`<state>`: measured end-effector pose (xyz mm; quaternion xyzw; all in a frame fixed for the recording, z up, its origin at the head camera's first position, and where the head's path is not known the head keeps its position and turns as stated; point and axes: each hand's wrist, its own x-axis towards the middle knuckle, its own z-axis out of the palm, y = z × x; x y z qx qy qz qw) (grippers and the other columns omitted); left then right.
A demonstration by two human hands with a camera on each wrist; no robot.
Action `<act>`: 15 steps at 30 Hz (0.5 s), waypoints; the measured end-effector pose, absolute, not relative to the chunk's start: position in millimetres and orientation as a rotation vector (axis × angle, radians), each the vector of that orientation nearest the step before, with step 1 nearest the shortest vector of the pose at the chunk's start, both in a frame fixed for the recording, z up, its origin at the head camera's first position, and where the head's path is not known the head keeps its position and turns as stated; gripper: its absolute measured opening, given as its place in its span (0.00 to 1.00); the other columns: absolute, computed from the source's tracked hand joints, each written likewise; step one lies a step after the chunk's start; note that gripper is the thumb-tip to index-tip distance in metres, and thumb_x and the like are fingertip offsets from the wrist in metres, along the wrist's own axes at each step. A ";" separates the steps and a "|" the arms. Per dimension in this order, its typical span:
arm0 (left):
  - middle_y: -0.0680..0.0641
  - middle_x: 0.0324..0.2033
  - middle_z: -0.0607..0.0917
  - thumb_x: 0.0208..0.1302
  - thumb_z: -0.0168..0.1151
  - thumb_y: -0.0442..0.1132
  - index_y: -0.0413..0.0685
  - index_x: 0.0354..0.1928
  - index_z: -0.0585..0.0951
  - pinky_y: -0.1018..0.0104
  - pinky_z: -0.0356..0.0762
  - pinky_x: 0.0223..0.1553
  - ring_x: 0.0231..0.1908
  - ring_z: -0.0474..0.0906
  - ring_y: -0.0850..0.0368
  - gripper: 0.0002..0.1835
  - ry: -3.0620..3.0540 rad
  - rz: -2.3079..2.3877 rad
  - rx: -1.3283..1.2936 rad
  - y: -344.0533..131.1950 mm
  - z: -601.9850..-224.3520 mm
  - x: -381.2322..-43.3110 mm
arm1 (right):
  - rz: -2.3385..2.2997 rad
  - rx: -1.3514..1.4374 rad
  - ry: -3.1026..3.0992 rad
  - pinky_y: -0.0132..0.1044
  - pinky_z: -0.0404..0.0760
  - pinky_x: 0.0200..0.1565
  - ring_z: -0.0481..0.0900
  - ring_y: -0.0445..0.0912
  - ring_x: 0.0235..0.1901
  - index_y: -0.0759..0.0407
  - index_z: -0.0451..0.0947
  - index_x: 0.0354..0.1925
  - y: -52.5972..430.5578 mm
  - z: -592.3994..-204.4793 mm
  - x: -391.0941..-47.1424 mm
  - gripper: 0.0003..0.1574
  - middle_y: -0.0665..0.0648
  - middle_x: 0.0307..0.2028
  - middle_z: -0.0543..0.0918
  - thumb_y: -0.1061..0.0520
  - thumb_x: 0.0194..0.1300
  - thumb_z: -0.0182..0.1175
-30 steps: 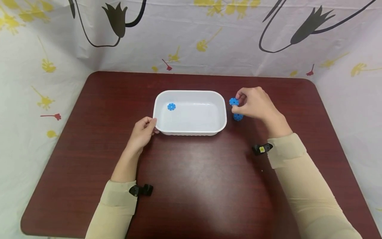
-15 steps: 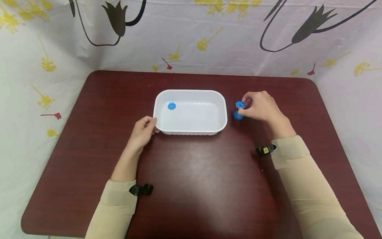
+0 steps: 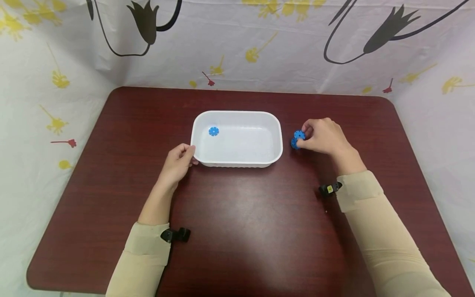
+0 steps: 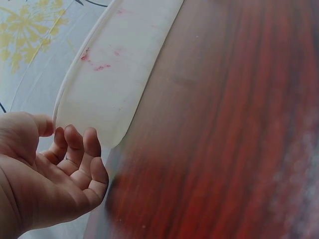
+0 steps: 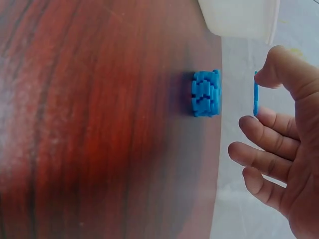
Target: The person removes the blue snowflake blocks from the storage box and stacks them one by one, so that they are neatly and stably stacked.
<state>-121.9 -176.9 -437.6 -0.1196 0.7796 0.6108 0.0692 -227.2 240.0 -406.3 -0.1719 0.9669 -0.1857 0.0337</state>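
Observation:
My right hand pinches a blue notched plastic disc between thumb and index finger. Just below it, a short stack of the same blue discs stands on the table right of the white tray. In the right wrist view a gap separates the held disc from the stack, and the other fingers are loosely bent. At the white tray's left front corner, my left hand holds the rim with thumb above and fingers below. A single blue disc lies flat inside the tray, toward its left.
The dark red-brown table extends around the tray on all sides. Behind it hangs a white sheet with printed flowers. A small black camera sits at the right cuff, another black camera at the left.
My right hand has moved right, away from the tray, then lowered slightly toward me, bringing the pinched disc over the stack. The left hand and tray stay in place.

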 end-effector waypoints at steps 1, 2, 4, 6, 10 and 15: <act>0.46 0.29 0.83 0.79 0.52 0.44 0.29 0.45 0.76 0.67 0.76 0.41 0.32 0.80 0.58 0.19 2.347 1.838 -0.360 -176.9 -437.7 -122.1 | -0.571 -0.529 2.974 0.50 0.77 0.37 0.81 0.49 0.33 0.60 0.82 0.36 240.1 -407.5 -227.3 0.20 0.55 0.32 0.86 0.47 0.51 0.72; 0.46 0.29 0.83 0.79 0.52 0.44 0.29 0.45 0.76 0.67 0.76 0.41 0.32 0.80 0.58 0.19 2.348 1.836 -0.360 -177.0 -437.7 -122.3 | -0.568 -0.529 2.973 0.50 0.77 0.37 0.81 0.49 0.33 0.60 0.82 0.36 240.3 -408.8 -227.5 0.20 0.55 0.32 0.86 0.47 0.51 0.72; 0.46 0.29 0.83 0.79 0.51 0.44 0.30 0.45 0.76 0.67 0.76 0.41 0.31 0.81 0.58 0.19 2.350 1.833 -0.359 -177.0 -437.8 -122.5 | -0.564 -0.531 2.966 0.51 0.78 0.38 0.81 0.49 0.33 0.61 0.82 0.37 240.5 -411.2 -227.4 0.21 0.55 0.32 0.86 0.47 0.52 0.72; 0.46 0.29 0.83 0.79 0.51 0.44 0.30 0.45 0.76 0.67 0.75 0.41 0.31 0.81 0.59 0.19 2.352 1.830 -0.357 -177.0 -437.8 -122.7 | -0.557 -0.531 2.956 0.51 0.78 0.38 0.81 0.49 0.34 0.61 0.82 0.37 240.8 -413.1 -226.9 0.21 0.55 0.32 0.86 0.47 0.52 0.72; 0.46 0.29 0.83 0.79 0.51 0.44 0.30 0.46 0.76 0.67 0.75 0.40 0.32 0.81 0.58 0.19 2.355 1.823 -0.356 -176.7 -437.7 -122.6 | -0.549 -0.524 2.940 0.52 0.78 0.39 0.81 0.50 0.35 0.62 0.82 0.38 241.4 -415.6 -225.3 0.22 0.56 0.33 0.86 0.47 0.53 0.72; 0.45 0.30 0.83 0.79 0.51 0.44 0.30 0.46 0.76 0.67 0.76 0.40 0.32 0.81 0.57 0.19 2.355 1.824 -0.361 -176.6 -437.7 -122.2 | -0.545 -0.515 2.931 0.53 0.78 0.40 0.81 0.51 0.35 0.62 0.82 0.38 242.0 -417.6 -225.2 0.22 0.57 0.33 0.85 0.47 0.53 0.72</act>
